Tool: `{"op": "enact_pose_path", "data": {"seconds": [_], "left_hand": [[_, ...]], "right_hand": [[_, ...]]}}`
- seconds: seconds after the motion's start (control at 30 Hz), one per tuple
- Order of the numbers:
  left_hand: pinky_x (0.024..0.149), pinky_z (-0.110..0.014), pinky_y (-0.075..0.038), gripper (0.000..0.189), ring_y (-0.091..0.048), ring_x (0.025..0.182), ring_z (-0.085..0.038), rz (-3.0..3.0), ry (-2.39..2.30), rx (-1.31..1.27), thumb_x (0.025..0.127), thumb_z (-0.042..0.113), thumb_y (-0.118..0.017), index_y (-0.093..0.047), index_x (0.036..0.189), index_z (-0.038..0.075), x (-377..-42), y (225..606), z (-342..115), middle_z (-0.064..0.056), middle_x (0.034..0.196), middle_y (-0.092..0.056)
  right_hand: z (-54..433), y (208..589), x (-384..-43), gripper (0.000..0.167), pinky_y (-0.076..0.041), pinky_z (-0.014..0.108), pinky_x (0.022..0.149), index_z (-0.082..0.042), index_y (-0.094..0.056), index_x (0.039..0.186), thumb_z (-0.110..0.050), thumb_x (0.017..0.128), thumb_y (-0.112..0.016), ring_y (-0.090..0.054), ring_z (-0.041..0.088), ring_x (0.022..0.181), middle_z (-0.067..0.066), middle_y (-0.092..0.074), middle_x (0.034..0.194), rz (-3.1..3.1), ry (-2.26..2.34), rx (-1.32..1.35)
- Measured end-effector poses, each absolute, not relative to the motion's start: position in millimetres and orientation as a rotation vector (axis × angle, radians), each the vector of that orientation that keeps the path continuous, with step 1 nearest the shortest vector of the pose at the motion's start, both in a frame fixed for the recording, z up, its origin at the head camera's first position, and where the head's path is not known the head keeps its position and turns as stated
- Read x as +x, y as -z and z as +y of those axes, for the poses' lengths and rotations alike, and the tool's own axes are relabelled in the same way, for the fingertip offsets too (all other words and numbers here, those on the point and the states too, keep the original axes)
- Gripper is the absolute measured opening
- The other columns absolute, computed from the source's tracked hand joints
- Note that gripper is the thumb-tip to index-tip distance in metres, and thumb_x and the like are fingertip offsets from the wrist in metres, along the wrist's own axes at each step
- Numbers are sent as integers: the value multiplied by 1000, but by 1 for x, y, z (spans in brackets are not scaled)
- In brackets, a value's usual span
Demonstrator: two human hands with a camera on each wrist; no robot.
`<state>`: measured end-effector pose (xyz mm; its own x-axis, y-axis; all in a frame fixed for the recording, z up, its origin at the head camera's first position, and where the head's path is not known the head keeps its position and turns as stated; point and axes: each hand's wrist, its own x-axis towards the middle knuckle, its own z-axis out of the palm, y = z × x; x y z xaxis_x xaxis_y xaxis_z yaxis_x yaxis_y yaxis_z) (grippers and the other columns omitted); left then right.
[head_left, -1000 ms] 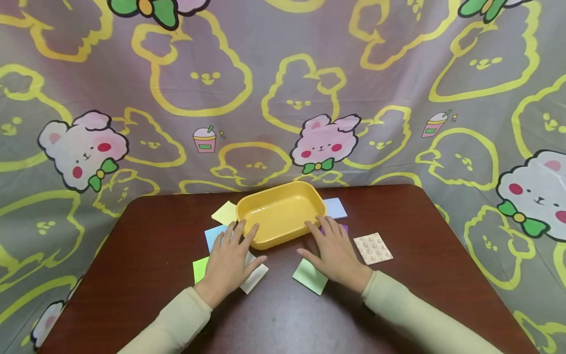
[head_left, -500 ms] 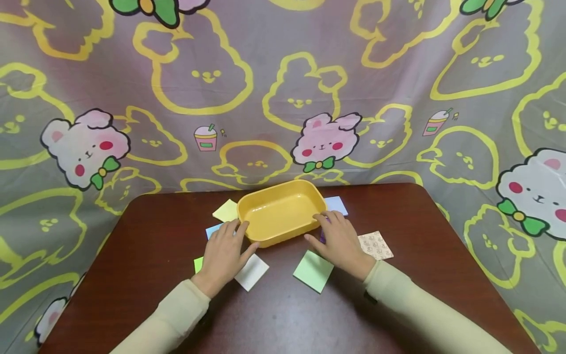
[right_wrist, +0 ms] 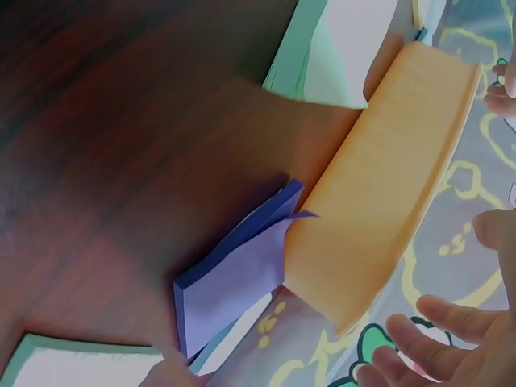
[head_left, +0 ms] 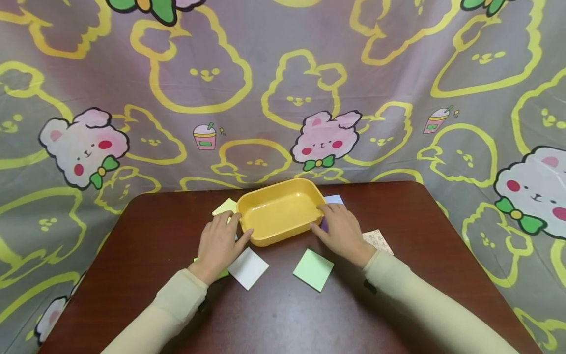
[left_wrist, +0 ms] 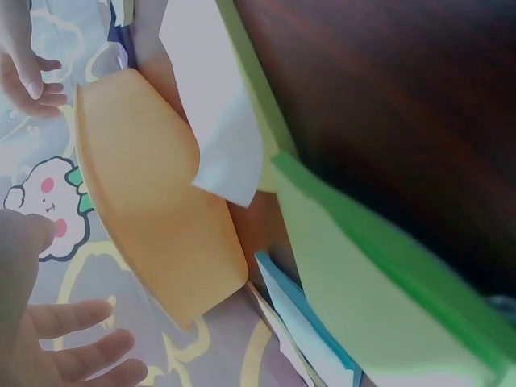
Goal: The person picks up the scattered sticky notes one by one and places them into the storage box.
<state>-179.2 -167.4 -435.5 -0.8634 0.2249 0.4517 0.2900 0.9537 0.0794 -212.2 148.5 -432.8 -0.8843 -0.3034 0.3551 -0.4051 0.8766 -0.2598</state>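
A yellow tray (head_left: pixel 283 211) stands at the back of the table, its hollow facing up. My left hand (head_left: pixel 216 243) is at its left end, with thumb and fingers spread. At the right end, my right hand (head_left: pixel 342 233) has loosely bent fingers. Both wrist views show gaps between the fingers and the tray wall. In front lie a white sticky-note pad (head_left: pixel 248 268) and a light green one (head_left: pixel 314 269). A bright green pad (head_left: pixel 221 274) is partly under my left hand. A purple pad (right_wrist: pixel 234 290) stands out beside the tray in the right wrist view.
A pale yellow pad (head_left: pixel 224 206) lies left of the tray, with a blue pad (left_wrist: pixel 302 318) near it. On the right are a lavender pad (head_left: pixel 334 199) and a patterned beige pad (head_left: pixel 378 241). A cartoon-print curtain (head_left: pixel 256 88) hangs behind the dark wooden table (head_left: pixel 283 319).
Both hands have moved outward and slightly farther back, to the tray's two ends. More of the white and light green pads now shows. The tray has stayed in place.
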Motion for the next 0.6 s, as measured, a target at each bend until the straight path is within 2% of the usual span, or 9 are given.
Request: {"op": "enact_pose_path", "data": {"seconds": [0.4, 0.6], "left_hand": [[80, -50, -55, 50, -64, 106, -38, -2676, 210, -316, 94, 45, -68, -67, 121, 2, -192, 429, -172, -21, 119, -66], [73, -47, -54, 48, -63, 92, -37, -2692, 227, -265, 94, 44, -69, -68, 114, 0, -193, 431, -175, -20, 104, -66]], "right_hand": [[155, 428, -229, 54, -55, 48, 86, -4, -63, 128, -46, 95, -65, -59, 33, 111, 15, -69, 122, -2769, -482, 462], [159, 432, -238, 38, -54, 47, 77, -5, -66, 124, -33, 98, -59, -61, 34, 103, 14, -70, 117, -2748, -512, 410]]}}
